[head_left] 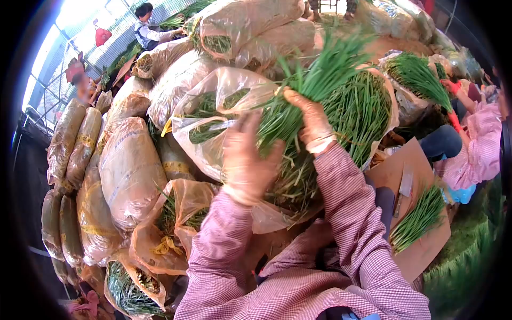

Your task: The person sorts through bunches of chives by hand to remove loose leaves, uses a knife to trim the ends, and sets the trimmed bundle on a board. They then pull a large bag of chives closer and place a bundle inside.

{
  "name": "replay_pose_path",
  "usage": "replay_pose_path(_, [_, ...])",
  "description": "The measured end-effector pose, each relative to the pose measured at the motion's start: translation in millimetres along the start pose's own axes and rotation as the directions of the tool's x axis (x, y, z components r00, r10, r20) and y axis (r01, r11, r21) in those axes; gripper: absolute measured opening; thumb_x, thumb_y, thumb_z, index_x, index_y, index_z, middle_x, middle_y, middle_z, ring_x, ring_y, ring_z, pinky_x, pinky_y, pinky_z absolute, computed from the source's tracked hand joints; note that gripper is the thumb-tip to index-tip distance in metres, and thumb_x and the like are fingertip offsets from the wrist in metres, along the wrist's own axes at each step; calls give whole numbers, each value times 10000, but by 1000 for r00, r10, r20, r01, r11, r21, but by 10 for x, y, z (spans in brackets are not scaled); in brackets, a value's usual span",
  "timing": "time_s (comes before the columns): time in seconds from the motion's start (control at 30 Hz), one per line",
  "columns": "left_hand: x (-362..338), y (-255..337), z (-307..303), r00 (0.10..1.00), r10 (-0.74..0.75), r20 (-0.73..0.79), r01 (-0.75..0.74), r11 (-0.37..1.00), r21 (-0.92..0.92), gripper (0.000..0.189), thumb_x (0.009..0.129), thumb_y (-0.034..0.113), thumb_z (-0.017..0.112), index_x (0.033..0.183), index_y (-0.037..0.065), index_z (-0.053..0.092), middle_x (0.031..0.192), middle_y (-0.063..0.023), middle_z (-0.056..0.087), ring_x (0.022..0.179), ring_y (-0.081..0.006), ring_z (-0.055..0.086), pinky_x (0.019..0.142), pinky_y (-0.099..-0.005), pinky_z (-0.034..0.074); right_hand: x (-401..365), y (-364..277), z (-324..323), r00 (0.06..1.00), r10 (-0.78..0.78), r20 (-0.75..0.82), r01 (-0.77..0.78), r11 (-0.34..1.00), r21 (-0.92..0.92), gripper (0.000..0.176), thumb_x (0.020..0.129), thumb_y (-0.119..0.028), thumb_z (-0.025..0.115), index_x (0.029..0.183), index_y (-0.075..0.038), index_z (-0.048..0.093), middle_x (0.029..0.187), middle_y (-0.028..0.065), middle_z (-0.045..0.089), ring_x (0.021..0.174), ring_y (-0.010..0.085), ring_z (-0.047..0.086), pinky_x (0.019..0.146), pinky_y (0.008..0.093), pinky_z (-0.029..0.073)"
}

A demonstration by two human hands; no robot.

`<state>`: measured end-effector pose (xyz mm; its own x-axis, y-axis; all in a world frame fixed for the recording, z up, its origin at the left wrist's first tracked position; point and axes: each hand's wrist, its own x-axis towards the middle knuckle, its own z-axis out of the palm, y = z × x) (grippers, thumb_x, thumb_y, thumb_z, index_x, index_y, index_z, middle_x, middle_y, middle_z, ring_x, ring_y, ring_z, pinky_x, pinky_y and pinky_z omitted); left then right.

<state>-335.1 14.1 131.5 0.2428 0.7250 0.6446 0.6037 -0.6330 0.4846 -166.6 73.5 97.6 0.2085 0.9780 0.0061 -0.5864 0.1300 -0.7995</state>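
Note:
My right hand (312, 120), in a thin glove, grips a bunch of long green stalks (325, 72) whose tops fan out up and to the right. Just left of it is my left hand (252, 160), gloved and blurred, with its fingers apart and nothing visible in them. Beneath both hands lies a loose heap of green and yellowish stalks (298, 184). Behind my right hand stands an open plastic bag full of stalks (362, 109). Another open clear bag (189, 114), with some stalks inside, is beyond my left hand.
Stuffed plastic sacks (133, 168) are piled at the left and back. At the right, a cardboard sheet (421, 245) bears a knife (406, 181) and a green bundle (418, 221). A co-worker (474, 138) holds stalks at the right; another person (146, 29) sits at the back left.

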Motion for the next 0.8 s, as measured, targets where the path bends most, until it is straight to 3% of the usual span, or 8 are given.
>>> replay_pose_path(0.1, [76, -334, -483, 954, -30, -299, -20, 986, -164, 345, 763, -37, 691, 1094, 19, 610, 1095, -102, 628, 1000, -205, 602, 894, -314, 485, 48, 78, -250, 994, -91, 65, 77, 976, 203, 191, 820, -69, 693, 1007, -31, 679, 994, 69, 696, 902, 159, 635, 865, 301, 496])
replay_pose_path(0.17, [51, -481, -763, 862, -422, -280, 353, 898, -264, 163, 820, 27, 675, 982, 14, 672, 955, -62, 686, 881, -127, 619, 841, -265, 478, -103, 6, -202, 996, -49, 68, 27, 955, 295, 177, 820, -22, 667, 997, -16, 664, 978, 80, 692, 899, 165, 650, 816, 295, 536])
replay_pose_path(0.23, [44, -560, -878, 888, -439, -137, 369, 858, -358, 151, 852, 47, 652, 995, 11, 688, 944, -58, 696, 843, -111, 616, 800, -249, 479, -134, 16, -170, 987, -110, 113, 67, 940, 334, 196, 829, -22, 655, 1025, -15, 653, 979, 96, 690, 892, 178, 659, 800, 311, 551])
replay_pose_path(0.43, [569, -676, -620, 910, -273, 313, 394, 803, -447, 206, 875, 33, 609, 1065, -9, 675, 1027, -104, 692, 922, -152, 641, 856, -269, 500, -352, -150, -58, 964, -113, 242, 37, 953, 300, 225, 849, -30, 634, 1068, 20, 626, 983, 120, 687, 887, 212, 670, 794, 327, 557])
replay_pose_path(0.63, [1052, -823, 230, 781, -6, 624, 523, 551, -650, 253, 856, -2, 625, 1108, -21, 647, 1094, -108, 671, 964, -177, 646, 905, -301, 514, -553, -282, -39, 929, -102, 355, -1, 960, 279, 323, 878, -83, 600, 1149, 90, 574, 1068, 151, 652, 956, 225, 649, 841, 339, 531])
replay_pose_path(0.7, [1066, -692, 355, 719, -35, 694, 601, 531, -597, 232, 840, -32, 625, 1069, -29, 664, 1112, -121, 665, 972, -181, 650, 888, -287, 533, -578, -292, -103, 921, -143, 363, 51, 967, 251, 347, 876, -94, 600, 1164, 95, 557, 1080, 164, 645, 967, 240, 646, 847, 345, 530])
replay_pose_path(0.73, [1077, -698, 450, 746, 169, 644, 475, 544, -692, 220, 842, -51, 610, 1049, -17, 678, 1092, -118, 673, 956, -180, 652, 884, -284, 535, -585, -284, -147, 920, -154, 361, 42, 953, 300, 405, 866, -116, 607, 1199, 100, 525, 1086, 188, 637, 968, 258, 642, 853, 349, 527])
replay_pose_path(0.8, [1031, -743, 562, 623, 199, 756, 491, 653, -577, 217, 848, -10, 634, 1054, 21, 695, 1021, -100, 698, 899, -146, 652, 841, -254, 528, -632, -270, -198, 937, -167, 306, 79, 957, 278, 421, 863, -133, 608, 1202, 100, 518, 1078, 194, 634, 961, 253, 640, 848, 350, 527])
